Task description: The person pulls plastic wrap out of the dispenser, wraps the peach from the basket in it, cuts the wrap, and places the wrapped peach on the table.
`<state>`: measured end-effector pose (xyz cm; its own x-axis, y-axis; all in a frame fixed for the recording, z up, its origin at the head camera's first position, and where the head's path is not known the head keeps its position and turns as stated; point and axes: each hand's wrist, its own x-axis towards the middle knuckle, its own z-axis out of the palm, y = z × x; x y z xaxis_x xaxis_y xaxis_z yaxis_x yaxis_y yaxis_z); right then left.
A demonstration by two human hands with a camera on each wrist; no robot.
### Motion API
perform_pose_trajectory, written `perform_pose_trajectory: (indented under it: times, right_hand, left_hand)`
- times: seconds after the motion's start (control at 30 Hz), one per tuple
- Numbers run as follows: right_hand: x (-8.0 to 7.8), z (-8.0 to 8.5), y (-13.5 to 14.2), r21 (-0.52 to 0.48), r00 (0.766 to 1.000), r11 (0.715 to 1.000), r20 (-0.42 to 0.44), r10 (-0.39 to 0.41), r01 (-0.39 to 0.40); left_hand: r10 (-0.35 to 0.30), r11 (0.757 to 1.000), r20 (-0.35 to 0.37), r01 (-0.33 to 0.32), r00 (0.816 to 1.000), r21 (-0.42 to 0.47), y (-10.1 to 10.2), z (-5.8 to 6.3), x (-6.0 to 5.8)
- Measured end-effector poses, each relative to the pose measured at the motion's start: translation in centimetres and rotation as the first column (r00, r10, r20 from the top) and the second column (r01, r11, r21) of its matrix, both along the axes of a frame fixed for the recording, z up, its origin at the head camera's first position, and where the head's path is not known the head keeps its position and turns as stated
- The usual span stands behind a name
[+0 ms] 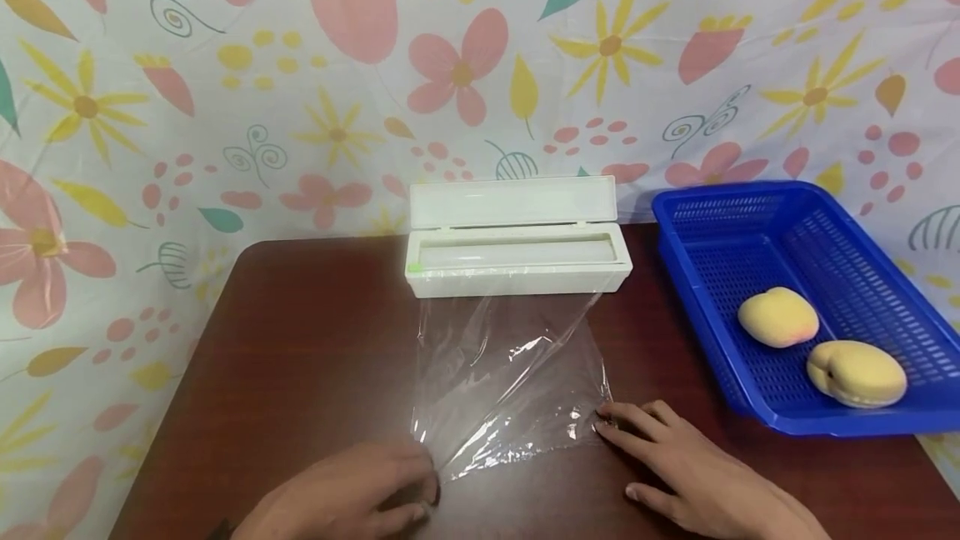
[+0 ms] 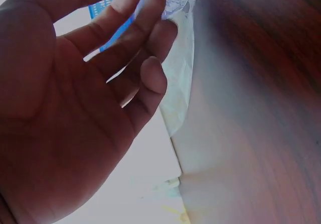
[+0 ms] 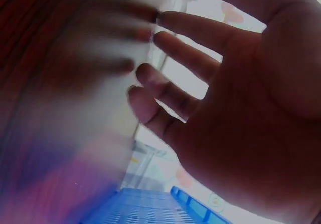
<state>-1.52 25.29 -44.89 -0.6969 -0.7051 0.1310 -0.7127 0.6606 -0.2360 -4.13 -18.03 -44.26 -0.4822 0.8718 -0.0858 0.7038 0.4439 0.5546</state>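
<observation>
A sheet of clear plastic wrap (image 1: pixel 510 382) runs from a white dispenser box (image 1: pixel 517 277) toward me over the brown table. The box stands with its lid (image 1: pixel 513 200) raised, and a roll (image 1: pixel 517 253) lies inside. My left hand (image 1: pixel 352 486) is at the sheet's near left corner, palm down, fingers loosely bent. In the left wrist view the fingers (image 2: pixel 138 48) are spread apart with nothing pinched. My right hand (image 1: pixel 675 461) touches the sheet's right corner with its fingertips. In the right wrist view its fingers (image 3: pixel 185 53) reach down to the tabletop.
A blue plastic basket (image 1: pixel 693 307) stands on the table's right side. Two yellowish peach-shaped things lie in it, one peach (image 1: pixel 778 317) behind the other (image 1: pixel 857 373). A flower-patterned cloth (image 1: pixel 480 132) hangs behind the table (image 1: pixel 300 340).
</observation>
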Motion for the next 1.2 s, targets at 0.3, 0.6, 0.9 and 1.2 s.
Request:
perform_pose_trajectory:
  times: [0.3, 0.6, 0.9, 1.2]
  right_hand:
    - [0.6, 0.1, 0.2, 0.092, 0.999, 0.996, -0.036, -0.013, 0.016]
    - [1.3, -0.5, 0.6, 0.098, 0.999, 0.995, -0.038, 0.036, -0.032]
    - [2.2, -1.4, 0.9, 0.079, 0.99, 0.996, -0.135, 0.04, -0.029]
    - [2.8, -1.0, 0.9, 0.142, 0.999, 0.99, 0.03, -0.015, 0.01]
  left_hand:
    - [0.026, 0.999, -0.213, -0.021, 0.977, 0.027, -0.3, -0.5, -0.1]
    - [0.002, 0.998, -0.232, -0.015, 0.973, -0.054, -1.0, -0.7, 0.1]
    - [0.03, 0.992, -0.16, -0.048, 0.987, -0.113, -1.6, -0.3, 0.6]
    - [0.022, 0.997, -0.231, -0.039, 0.973, -0.07, -2.1, -0.4, 0.9]
